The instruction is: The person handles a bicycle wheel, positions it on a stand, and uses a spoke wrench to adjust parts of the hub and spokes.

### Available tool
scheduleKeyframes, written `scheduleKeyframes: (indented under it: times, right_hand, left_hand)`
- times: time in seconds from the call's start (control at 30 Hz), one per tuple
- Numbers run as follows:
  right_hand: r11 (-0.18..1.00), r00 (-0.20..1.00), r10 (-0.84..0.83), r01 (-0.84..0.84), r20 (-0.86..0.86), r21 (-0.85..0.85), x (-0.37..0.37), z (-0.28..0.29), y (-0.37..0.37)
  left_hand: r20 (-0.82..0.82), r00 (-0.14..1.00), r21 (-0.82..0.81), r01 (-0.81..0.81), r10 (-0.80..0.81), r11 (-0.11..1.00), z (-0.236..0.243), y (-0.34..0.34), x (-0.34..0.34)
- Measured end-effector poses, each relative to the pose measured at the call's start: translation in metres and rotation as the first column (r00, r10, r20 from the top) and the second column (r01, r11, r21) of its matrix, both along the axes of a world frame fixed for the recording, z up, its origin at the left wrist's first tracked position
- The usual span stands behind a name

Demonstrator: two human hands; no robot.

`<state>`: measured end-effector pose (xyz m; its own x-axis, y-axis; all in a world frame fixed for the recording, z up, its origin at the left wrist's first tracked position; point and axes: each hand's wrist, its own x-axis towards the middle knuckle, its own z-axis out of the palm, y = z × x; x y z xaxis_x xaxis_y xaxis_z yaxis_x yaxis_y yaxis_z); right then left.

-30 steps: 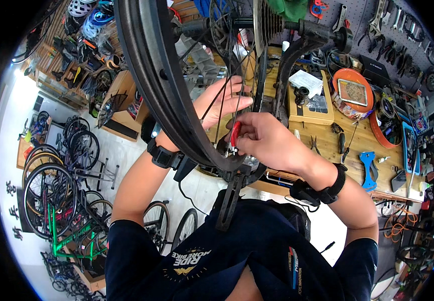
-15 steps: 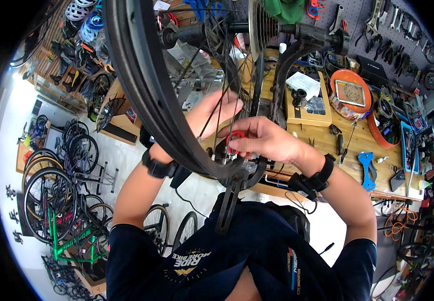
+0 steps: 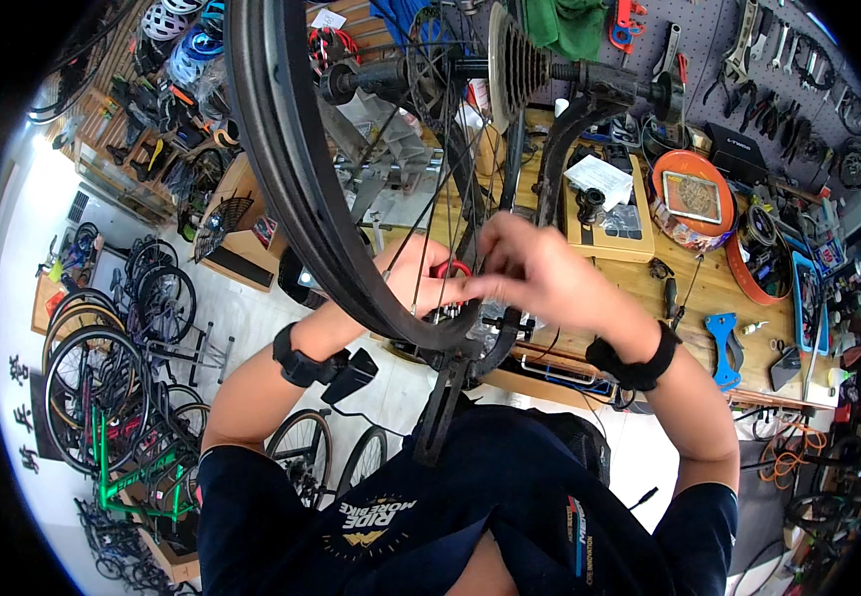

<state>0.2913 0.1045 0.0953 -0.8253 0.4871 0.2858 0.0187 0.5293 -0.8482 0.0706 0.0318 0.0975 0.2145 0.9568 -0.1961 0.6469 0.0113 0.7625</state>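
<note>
A bicycle wheel stands upright in front of me, its black rim (image 3: pixel 321 199) curving down toward my chest and its thin spokes crossing my hands. A black truing stand (image 3: pixel 559 149) carries it. Low inside the rim, my left hand (image 3: pixel 418 273) pinches a round red spoke wrench (image 3: pixel 458 268) among the spokes; part of the wrench is hidden by fingers. Just to its right is my right hand (image 3: pixel 540 273), slightly blurred, its thumb reaching toward the wrench and its curled fingers apart from the thumb. A silver cassette (image 3: pixel 512 70) sits on the hub.
The wooden bench (image 3: pixel 674 298) beyond holds an orange round tin (image 3: pixel 694 189), a cardboard box (image 3: pixel 609 233) and a blue tool (image 3: pixel 721 348). Pliers and wrenches hang on the pegboard (image 3: pixel 708 40). Several bicycles (image 3: pixel 117 397) stand at the left, helmets (image 3: pixel 192 50) at upper left.
The red spoke wrench has gone from my right hand's fingers to my left hand's. My left hand has come down to it; my right hand's fingers have lifted and spread from the thumb.
</note>
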Motion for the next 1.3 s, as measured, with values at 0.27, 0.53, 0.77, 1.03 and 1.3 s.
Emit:
scheduleKeyframes:
  times: [0.27, 0.53, 0.77, 1.03, 1.3]
  right_hand:
    - [0.895, 0.955, -0.297, 0.274, -0.012, -0.352, -0.028, -0.024, 0.038]
    - [0.861, 0.979, -0.204, 0.175, -0.010, -0.479, -0.027, -0.009, 0.031]
    - [0.900, 0.926, -0.376, 0.364, -0.006, -0.241, -0.026, -0.026, 0.031]
    - [0.929, 0.995, -0.067, 0.090, 0.074, -0.360, -0.017, -0.006, -0.013]
    - [0.885, 0.900, -0.389, 0.307, -0.198, -0.350, -0.025, -0.010, 0.002]
  left_hand:
    - [0.197, 0.980, -0.060, -0.004, 0.015, 0.998, 0.018, -0.011, 0.010]
    - [0.880, 0.474, -0.185, 0.360, -0.009, 0.914, 0.013, -0.009, -0.015]
    - [0.443, 0.891, -0.101, -0.066, 0.104, 0.993, 0.028, -0.008, 0.019]
    - [0.331, 0.940, 0.169, 0.028, -0.083, 0.985, 0.003, -0.002, 0.008]
    - [0.579, 0.798, -0.061, -0.164, 0.168, 0.985, 0.037, 0.012, -0.025]
